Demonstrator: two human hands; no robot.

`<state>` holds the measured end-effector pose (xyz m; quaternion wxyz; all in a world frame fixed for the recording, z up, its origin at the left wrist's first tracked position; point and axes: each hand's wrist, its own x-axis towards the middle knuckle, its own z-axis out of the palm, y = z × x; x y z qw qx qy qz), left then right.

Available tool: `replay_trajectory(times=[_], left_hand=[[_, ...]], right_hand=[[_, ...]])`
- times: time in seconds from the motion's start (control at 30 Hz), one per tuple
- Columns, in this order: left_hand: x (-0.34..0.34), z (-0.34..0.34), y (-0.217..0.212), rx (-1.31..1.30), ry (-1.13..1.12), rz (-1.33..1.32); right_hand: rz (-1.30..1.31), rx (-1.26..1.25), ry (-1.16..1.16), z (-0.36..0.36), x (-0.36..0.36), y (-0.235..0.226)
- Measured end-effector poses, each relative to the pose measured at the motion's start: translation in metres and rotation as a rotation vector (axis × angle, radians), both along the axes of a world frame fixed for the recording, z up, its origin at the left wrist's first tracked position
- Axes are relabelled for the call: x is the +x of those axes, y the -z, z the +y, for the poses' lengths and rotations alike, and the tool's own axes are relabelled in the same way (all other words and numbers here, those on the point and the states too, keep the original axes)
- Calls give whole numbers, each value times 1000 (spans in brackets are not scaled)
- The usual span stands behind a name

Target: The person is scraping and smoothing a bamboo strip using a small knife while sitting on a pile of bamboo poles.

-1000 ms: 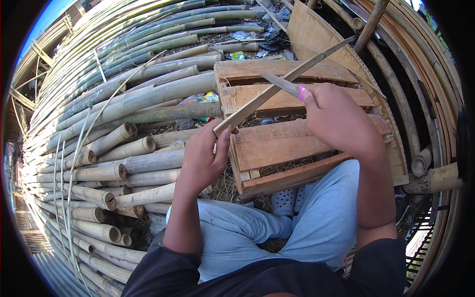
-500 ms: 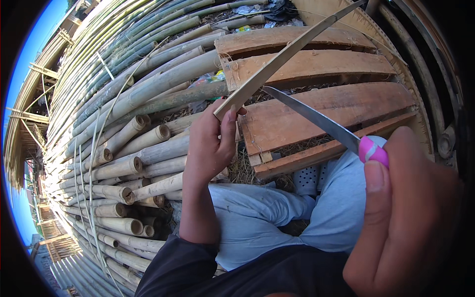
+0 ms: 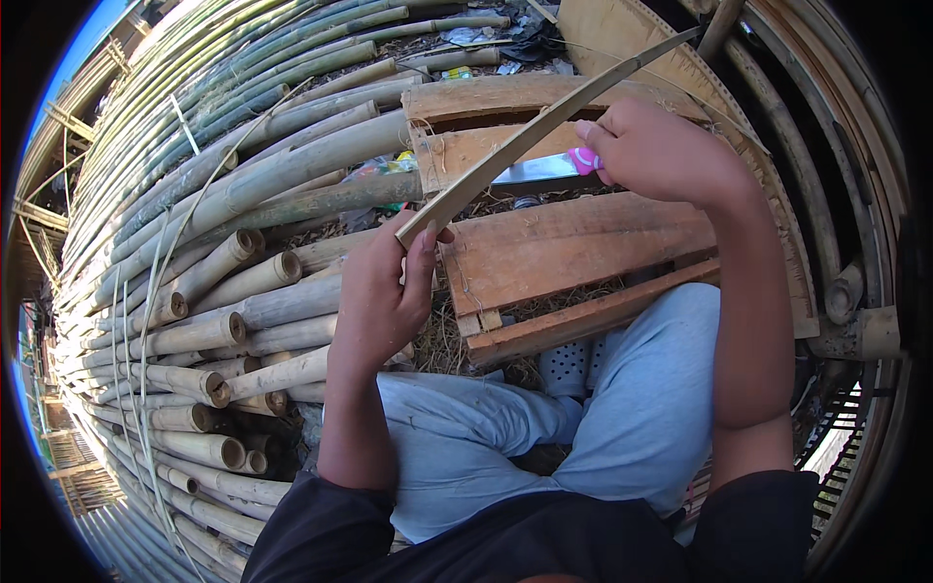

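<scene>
My left hand (image 3: 384, 291) grips the near end of a long, flat bamboo strip (image 3: 544, 126), which slants away up to the right. Out over the planks, my right hand (image 3: 661, 151) is closed round the pink and white handle of a knife (image 3: 536, 169). The blade points left, and its tip end is hidden behind the strip or meets it; I cannot tell whether it touches. Beneath both lie reddish-brown wooden planks (image 3: 583, 243) with gaps between them.
Many cut bamboo poles (image 3: 292, 301) lie stacked on the left, their hollow ends toward me. Thin split strips (image 3: 146, 340) rest across them. Plastic litter (image 3: 476, 37) lies at the back. A curved board (image 3: 622, 34) and more poles (image 3: 787, 126) border the right side.
My right hand has swung forward and left with the knife, from close by on the right to behind the bamboo strip. My left hand keeps its hold on the strip; the view has shifted slightly.
</scene>
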<state>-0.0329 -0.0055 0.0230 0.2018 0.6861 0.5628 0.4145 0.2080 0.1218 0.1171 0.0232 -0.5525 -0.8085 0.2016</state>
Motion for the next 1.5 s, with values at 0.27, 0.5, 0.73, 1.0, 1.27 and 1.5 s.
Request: replay_trajectory(times=[0.27, 0.5, 0.73, 1.0, 1.27, 1.5], left_hand=[[-6, -3, 11, -25, -98, 17], [-1, -6, 4, -26, -77, 41], [-6, -6, 9, -36, -115, 68], [-6, -7, 5, -52, -105, 83], [-9, -10, 10, -33, -125, 77], [0, -11, 0, 16, -47, 98]], right_hand=[[168, -244, 254, 7, 31, -35], [549, -328, 433, 69, 36, 28], [251, -168, 377, 54, -12, 37], [194, -126, 354, 45, -18, 30], [143, -161, 194, -19, -67, 18], [133, -68, 399, 26, -18, 16]])
